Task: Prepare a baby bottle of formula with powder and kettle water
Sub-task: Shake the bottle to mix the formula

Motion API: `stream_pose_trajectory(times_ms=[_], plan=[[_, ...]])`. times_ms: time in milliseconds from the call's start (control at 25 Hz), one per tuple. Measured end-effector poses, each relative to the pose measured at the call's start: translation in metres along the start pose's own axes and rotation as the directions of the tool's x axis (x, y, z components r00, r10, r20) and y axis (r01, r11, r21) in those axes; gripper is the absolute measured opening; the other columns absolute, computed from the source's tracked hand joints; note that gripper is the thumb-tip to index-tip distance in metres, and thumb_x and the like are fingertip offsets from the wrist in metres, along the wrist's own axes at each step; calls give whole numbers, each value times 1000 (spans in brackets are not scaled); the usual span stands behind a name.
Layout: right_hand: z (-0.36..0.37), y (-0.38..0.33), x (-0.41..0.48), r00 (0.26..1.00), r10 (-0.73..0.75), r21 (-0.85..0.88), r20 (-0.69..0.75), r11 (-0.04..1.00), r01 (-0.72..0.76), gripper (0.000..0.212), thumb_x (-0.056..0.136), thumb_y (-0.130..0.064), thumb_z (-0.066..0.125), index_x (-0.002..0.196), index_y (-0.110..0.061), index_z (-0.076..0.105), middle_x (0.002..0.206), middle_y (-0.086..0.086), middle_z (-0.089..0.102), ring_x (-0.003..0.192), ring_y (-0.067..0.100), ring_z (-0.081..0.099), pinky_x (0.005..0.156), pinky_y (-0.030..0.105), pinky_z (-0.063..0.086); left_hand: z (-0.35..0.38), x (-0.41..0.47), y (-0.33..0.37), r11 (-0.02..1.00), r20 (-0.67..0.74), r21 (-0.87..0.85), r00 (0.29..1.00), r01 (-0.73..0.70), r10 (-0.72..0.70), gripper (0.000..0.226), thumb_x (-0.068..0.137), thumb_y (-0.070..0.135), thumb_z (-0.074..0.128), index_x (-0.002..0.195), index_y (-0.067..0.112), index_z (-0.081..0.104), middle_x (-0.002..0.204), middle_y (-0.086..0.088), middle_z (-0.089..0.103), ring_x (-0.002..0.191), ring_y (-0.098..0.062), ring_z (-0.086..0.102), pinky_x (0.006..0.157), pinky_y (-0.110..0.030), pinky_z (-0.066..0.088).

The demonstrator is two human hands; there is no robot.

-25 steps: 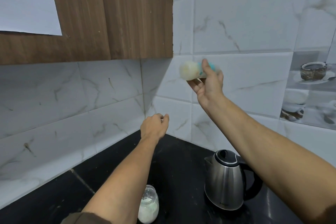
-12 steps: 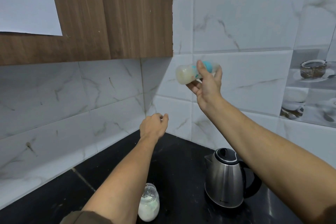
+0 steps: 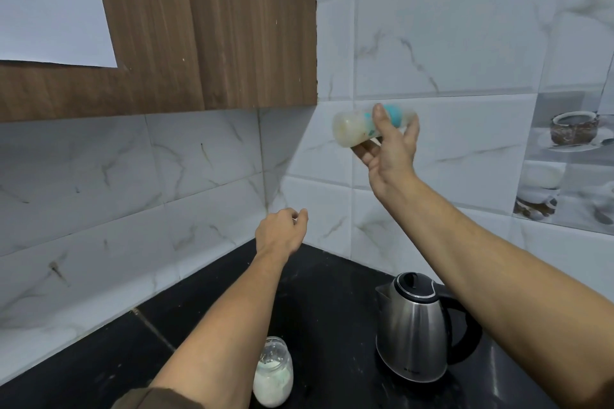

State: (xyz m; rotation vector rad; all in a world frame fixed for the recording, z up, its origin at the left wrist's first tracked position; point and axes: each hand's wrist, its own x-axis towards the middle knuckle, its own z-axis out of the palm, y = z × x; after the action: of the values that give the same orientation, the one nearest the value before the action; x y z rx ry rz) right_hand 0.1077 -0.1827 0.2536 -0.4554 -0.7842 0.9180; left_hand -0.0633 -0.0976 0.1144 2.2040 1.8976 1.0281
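Observation:
My right hand is raised in front of the tiled wall and grips a baby bottle that lies on its side, base to the left, teal collar to the right; its inside looks milky. Lower and to the left, my left hand hovers above the counter with the fingers curled in; nothing shows in it. A steel electric kettle with a black lid and handle stands on the black counter. An open glass jar of white powder stands beside my left forearm.
A wooden wall cabinet hangs at the upper left, its underside above my left hand. White marble-pattern tiles cover both walls of the corner. Decorative cup tiles are on the right wall.
My right hand has been moving the bottle back and forth sideways; it is now sharper and slightly further right. The left hand has stayed in place.

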Motion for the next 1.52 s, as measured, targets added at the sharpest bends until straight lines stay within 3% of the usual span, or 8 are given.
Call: stream_pose_trajectory(times_ms=[200, 360, 480, 720, 960, 1200, 1360, 1520], plan=[[-4, 0, -22, 814, 252, -507, 523, 860, 59, 81, 93, -11, 78, 156, -41, 36, 121, 21, 71, 95, 25, 76, 65, 31, 60, -1, 2, 2, 1000, 6, 10, 1000, -14, 14, 45, 107, 52, 36, 90, 22, 65, 75, 3, 65, 76, -22, 62, 66, -33, 45], [-2, 3, -12, 989, 27, -172, 145, 985, -1, 84, 93, -19, 79, 160, -39, 32, 133, 14, 66, 100, 31, 77, 73, 39, 63, 0, 1, -1, 1000, 3, 2, 1000, -12, 12, 49, 106, 53, 35, 85, 21, 65, 71, 3, 64, 73, -21, 62, 65, -32, 45], [5, -3, 0, 999, 0, 95, -55, 996, 5, 81, 95, -23, 78, 160, -32, 30, 131, 10, 62, 96, 30, 76, 76, 42, 65, -2, 2, -3, 1000, -4, 10, 1000, -1, 1, 51, 106, 53, 34, 92, 19, 70, 74, 2, 66, 76, -22, 62, 67, -32, 45], [0, -1, -21, 784, 284, -466, 552, 885, 7, 78, 95, -11, 75, 158, -36, 36, 123, 31, 67, 90, 28, 73, 56, 24, 56, -2, 0, 5, 1000, 3, 25, 1000, -14, 14, 47, 108, 52, 36, 88, 19, 63, 71, 4, 60, 67, -15, 55, 60, -30, 39], [-1, 2, 0, 1000, 1, 58, -24, 998, 1, 85, 94, -23, 80, 161, -33, 30, 136, 11, 61, 94, 31, 76, 75, 40, 64, -6, 0, -3, 1000, -1, 7, 1000, 1, -1, 49, 106, 52, 35, 82, 21, 64, 68, 4, 61, 73, -22, 61, 66, -32, 43], [-7, 3, -27, 784, 284, -531, 552, 845, 68, 86, 89, -11, 81, 157, -40, 37, 119, 18, 73, 99, 29, 75, 64, 32, 60, -4, 0, 3, 999, 8, 23, 1000, -29, 28, 36, 107, 42, 41, 85, 20, 58, 71, 3, 59, 74, -22, 60, 66, -33, 45], [-7, 2, -16, 966, 57, -312, 252, 950, 25, 87, 91, -16, 80, 160, -41, 32, 129, 14, 70, 103, 31, 77, 76, 41, 62, -1, 1, 3, 1000, -7, -8, 1000, -29, 28, 50, 107, 53, 36, 85, 18, 64, 72, 2, 64, 72, -19, 61, 65, -32, 45], [-5, -3, -4, 996, -25, -99, 82, 995, 33, 86, 93, -22, 80, 161, -37, 29, 128, 10, 65, 96, 32, 75, 77, 41, 64, -5, 4, 1, 1000, -7, -17, 1000, -5, 5, 51, 107, 53, 34, 86, 20, 67, 74, 2, 66, 77, -23, 63, 68, -33, 46]])
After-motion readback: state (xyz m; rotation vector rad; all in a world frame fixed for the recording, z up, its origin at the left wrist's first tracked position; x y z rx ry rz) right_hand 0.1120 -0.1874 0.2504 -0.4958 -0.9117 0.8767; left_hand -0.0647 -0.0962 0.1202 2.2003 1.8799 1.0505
